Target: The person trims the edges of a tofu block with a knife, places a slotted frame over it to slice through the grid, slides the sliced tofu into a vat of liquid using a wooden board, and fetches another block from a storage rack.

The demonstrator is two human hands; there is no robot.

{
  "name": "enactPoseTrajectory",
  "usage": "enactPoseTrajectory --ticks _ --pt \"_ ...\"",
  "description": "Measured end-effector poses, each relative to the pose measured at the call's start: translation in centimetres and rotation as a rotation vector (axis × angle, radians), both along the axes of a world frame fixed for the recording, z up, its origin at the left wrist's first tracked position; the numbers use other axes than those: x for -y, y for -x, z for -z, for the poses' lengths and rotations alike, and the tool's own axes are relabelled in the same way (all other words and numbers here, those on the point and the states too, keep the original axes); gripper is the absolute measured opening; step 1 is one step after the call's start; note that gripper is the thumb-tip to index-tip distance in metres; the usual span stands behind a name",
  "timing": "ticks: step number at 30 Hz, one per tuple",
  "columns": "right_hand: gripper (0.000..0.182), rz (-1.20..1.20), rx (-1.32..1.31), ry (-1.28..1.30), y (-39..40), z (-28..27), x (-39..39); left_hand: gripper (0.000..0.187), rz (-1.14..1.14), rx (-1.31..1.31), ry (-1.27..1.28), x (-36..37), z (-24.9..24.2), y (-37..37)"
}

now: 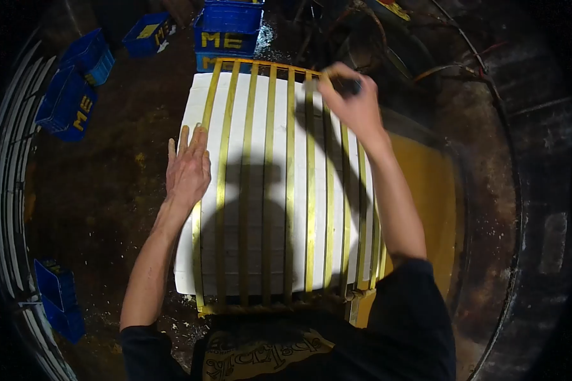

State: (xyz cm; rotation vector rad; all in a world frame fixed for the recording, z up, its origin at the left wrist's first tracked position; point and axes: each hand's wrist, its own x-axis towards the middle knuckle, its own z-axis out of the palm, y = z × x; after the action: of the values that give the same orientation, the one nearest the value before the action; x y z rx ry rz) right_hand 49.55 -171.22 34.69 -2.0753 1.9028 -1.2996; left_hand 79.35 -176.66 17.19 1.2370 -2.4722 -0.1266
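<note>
Blue crates sit out past the left hand [187, 168]: one [58, 298] low and behind its wrist, two [70, 105] [92, 56] stacked along the curved wall ahead and outward of it, one [147, 33] further ahead, and a stack [227, 30] of at least two marked "M6" straight ahead of the fingertips, six or so in all. That hand lies open and flat, fingers together and stretched forward, pressing on the left edge of a brass-coloured frame [289, 184] where it meets the white block [279, 190] beneath. One block, one frame: the frame covers the block from near edge to far edge and carries about nine long parallel bars running away from the person, with white strips showing between them. Between the two hands the person's shadow falls across the middle bars. The right hand [353, 101] reaches to the far right corner of the frame, fingers curled shut around a small dark tool [346, 84]; what kind of tool cannot be made out. Just outward of the right forearm lies a yellow-orange surface [429, 190], and beyond it dark, grimy floor with cables [451, 66].
</note>
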Motion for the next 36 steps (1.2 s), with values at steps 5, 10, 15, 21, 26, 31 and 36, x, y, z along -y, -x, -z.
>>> enactPoseTrajectory --ticks 5,10,15,21,26,31,36 --pt "0.029 0.213 -0.386 -0.026 4.5 6.6 6.7 0.054 0.006 0.016 -0.010 0.1 -0.3 -0.1" --pt "0.022 0.161 0.329 -0.687 -6.0 4.1 -16.0 0.050 0.005 -0.011 -0.034 -0.2 -0.6 0.0" --pt "0.011 -0.140 0.390 -1.100 -9.8 1.6 -24.4 0.052 0.014 -0.033 -0.014 -0.1 -0.5 -0.1" --pt "0.022 0.060 0.025 -0.079 -3.2 1.8 -1.1 0.055 0.022 -0.047 -0.042 0.3 -0.3 -0.3" --pt "0.023 0.145 -0.186 -0.074 0.9 6.7 10.2 0.048 -0.008 -0.050 -0.119 0.2 -0.7 0.1" --pt "0.023 0.149 0.066 -0.508 -6.2 4.2 -4.7 0.045 -0.002 -0.044 -0.027 0.3 0.0 0.2" --pt "0.013 -0.017 0.224 -1.150 -14.9 2.5 -22.1 0.046 0.006 -0.041 0.042 0.5 0.4 0.2"
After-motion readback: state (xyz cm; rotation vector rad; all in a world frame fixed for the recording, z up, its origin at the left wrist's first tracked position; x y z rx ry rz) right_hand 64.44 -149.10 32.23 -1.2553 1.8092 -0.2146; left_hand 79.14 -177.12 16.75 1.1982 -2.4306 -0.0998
